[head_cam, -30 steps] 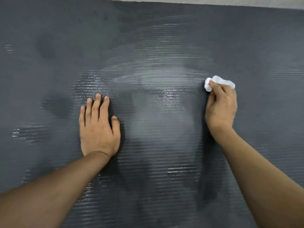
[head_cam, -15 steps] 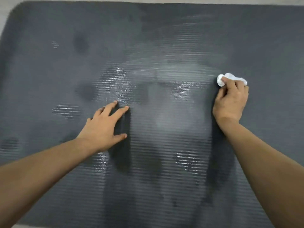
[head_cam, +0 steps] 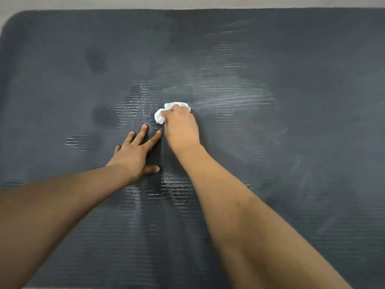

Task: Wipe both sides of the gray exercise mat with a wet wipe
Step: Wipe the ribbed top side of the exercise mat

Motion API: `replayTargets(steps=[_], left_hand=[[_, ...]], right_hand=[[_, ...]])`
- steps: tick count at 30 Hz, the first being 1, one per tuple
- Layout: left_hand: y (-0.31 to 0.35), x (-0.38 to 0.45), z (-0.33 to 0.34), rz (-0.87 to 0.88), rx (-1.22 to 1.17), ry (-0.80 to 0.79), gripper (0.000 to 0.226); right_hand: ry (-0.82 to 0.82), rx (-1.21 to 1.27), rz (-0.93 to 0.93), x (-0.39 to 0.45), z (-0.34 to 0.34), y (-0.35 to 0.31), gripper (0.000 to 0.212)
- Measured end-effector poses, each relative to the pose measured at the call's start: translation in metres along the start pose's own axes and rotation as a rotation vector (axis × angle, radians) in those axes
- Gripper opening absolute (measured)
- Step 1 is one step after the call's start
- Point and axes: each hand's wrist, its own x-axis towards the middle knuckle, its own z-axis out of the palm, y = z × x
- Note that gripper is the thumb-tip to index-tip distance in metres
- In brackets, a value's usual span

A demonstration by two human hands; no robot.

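I see the gray exercise mat [head_cam: 291, 184] filling almost the whole view, lying flat, its surface ribbed in fine horizontal lines, its far left corner rounded against a pale floor [head_cam: 83, 3]. Shiny wet streaks [head_cam: 229, 97] arc across the mat's middle, and duller damp patches show to the left.

Both bare forearms reach in from the near edge. My left hand [head_cam: 133, 155] lies palm down on the mat near its centre, fingers [head_cam: 143, 132] spread apart and flat, thumb out to the right, gripping nothing. My right hand [head_cam: 181, 126] sits just beside it, knuckles up, wrist angled toward the left, its fingers curled tight on the wet wipe [head_cam: 161, 115].

The wipe is a small white crumpled wad, pressed on the mat, bulging out past the fingers at the far left side of the hand.
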Motion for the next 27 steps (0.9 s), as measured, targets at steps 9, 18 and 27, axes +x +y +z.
replayTargets(steps=[9, 18, 27], left_hand=[[0.000, 0.002, 0.004, 0.007, 0.022, 0.019, 0.104], [-0.004, 0.007, 0.005, 0.027, -0.007, 0.033, 0.106], [-0.007, 0.009, 0.006, 0.029, -0.004, 0.049, 0.108]], right_hand=[[0.287, -0.098, 0.702, -0.064, -0.118, 0.184, 0.023], [0.046, -0.007, 0.150, -0.049, -0.004, -0.025, 0.024], [0.258, -0.170, 0.610, -0.115, -0.097, 0.142, 0.028]])
